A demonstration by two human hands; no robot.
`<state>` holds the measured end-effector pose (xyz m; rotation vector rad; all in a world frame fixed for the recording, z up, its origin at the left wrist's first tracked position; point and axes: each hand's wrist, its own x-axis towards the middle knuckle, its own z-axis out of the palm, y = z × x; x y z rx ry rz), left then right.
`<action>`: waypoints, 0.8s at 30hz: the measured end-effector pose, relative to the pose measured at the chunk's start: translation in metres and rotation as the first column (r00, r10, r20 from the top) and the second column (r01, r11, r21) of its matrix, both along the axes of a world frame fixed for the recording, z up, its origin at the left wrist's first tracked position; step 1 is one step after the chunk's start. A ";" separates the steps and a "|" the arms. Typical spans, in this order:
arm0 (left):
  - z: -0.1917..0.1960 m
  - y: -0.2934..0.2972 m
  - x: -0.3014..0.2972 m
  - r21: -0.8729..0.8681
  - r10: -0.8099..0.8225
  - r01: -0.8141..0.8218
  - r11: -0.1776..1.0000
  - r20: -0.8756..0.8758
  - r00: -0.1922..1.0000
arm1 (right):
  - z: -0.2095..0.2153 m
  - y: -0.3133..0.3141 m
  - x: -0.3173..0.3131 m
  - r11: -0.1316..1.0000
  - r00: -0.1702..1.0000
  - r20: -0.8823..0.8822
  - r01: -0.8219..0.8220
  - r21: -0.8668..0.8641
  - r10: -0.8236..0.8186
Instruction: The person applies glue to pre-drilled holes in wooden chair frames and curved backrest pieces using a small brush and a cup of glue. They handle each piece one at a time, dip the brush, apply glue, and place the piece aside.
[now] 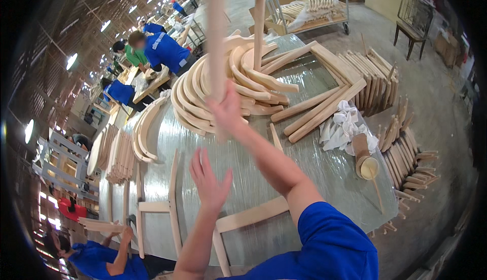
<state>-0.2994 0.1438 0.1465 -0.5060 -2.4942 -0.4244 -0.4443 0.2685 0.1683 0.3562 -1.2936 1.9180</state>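
Pale bare wood lies everywhere on the plastic-wrapped table (314,178). The right hand (225,108) is raised over the middle of the table and clenched around one upright of a chair frame (218,41), which it holds up in the air; the frame's top rail and second upright reach toward the far edge. The left hand (209,178) is released, its fingers spread flat, hovering above the table near the near edge and grasping nothing.

Just below that hand, at the near edge, lies a flat frame piece (248,216), and another frame part (170,206) lies beside it toward the near left corner. Behind the lifted frame, a heap of curved rails (203,97) fills the far middle of the table, with a smaller bunch of curved pieces (144,130) at the left edge. Straight legs (319,110) lie crossed toward the right edge, next to a crumpled white rag (342,127). A glue pot (368,167) with a stick in it stands near the right edge.

Beyond the far left corner, people in blue and green shirts (162,49) are at another bench.
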 end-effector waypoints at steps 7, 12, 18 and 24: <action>-0.003 -0.080 0.023 0.957 -0.117 -0.028 0.288 0.064 0.991 | 0.068 -0.007 0.126 0.607 0.810 -0.565 0.530 0.593 -0.155; -0.021 -0.199 0.135 0.978 -0.350 -0.186 0.092 0.207 0.914 | 0.049 0.098 0.223 0.530 0.719 -0.083 0.581 0.618 -0.690; -0.091 -0.252 0.228 0.847 -0.111 -0.440 0.296 0.489 0.866 | -0.092 0.046 0.347 0.919 0.636 0.755 -0.183 0.349 -0.160; -0.172 -0.277 0.305 0.563 -0.025 -0.618 0.548 0.750 0.661 | -0.173 0.018 0.429 0.868 0.429 0.842 -0.214 0.447 -0.328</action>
